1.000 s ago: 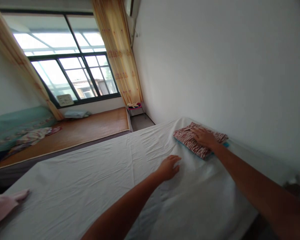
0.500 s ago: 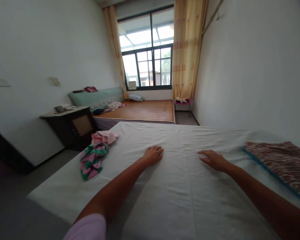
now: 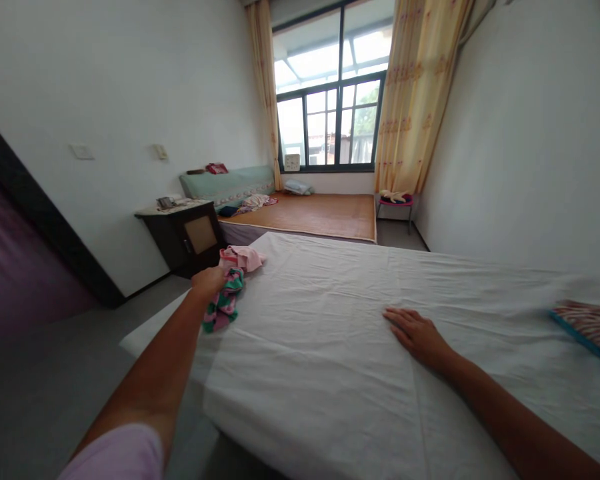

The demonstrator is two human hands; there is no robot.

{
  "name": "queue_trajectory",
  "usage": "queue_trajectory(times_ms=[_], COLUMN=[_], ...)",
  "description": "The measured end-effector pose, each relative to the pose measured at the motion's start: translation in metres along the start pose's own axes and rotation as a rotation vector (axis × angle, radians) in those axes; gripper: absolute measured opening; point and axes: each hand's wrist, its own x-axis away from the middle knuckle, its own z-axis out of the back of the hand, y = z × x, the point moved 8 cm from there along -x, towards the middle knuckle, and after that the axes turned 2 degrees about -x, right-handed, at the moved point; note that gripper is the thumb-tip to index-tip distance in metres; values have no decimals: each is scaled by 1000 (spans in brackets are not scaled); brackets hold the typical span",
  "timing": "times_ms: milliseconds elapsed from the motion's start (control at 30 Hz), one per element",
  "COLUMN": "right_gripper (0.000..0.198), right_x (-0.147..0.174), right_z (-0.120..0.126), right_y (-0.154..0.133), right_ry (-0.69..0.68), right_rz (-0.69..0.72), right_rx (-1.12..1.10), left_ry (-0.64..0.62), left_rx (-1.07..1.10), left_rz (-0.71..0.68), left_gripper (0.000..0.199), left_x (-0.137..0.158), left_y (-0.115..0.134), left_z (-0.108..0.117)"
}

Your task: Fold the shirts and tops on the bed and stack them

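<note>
The square, pale, clock-like thing by the window bears dark marks on its face, too small for me to read. Near the left edge of the white-covered bench lies a crumpled green-and-pink cloth, in bold patches of dark green and soft pink, bunched into loose folds. Just behind it, touching, is a plain pale pink cloth with a brighter red-pink strip on its left side. My left hand is at the cloths, its fingertips meeting them; I cannot tell whether they grip. My right hand rests palm down on the white cover, fingers stretched out and close together, holding nothing. Well apart, at the far right, lies a flat brown-and-white striped cloth with a blue edge.
</note>
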Motion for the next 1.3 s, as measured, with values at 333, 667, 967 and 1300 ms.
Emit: queue_trajectory(times_ms=[333,667,967,1300], right_gripper=[36,29,34,42], right_x=[5,76,78,36], right_z=[22,66,79,46], right_y=[12,148,152,85], right_ry=[60,756,812,243], right_rz=[-88,-782,-714,-216], right_rx=[-380,-1134,-847,-232], left_ry=[-117,-105,58,-464], left_rx=[610,1914,1553,1011], left_rz=[-793,-552,-189,-851], left_gripper=[39,34,39,56], left_x=[69,75,13,52], left_y=[263,381,252,276], left_z=[1,54,-78,-83])
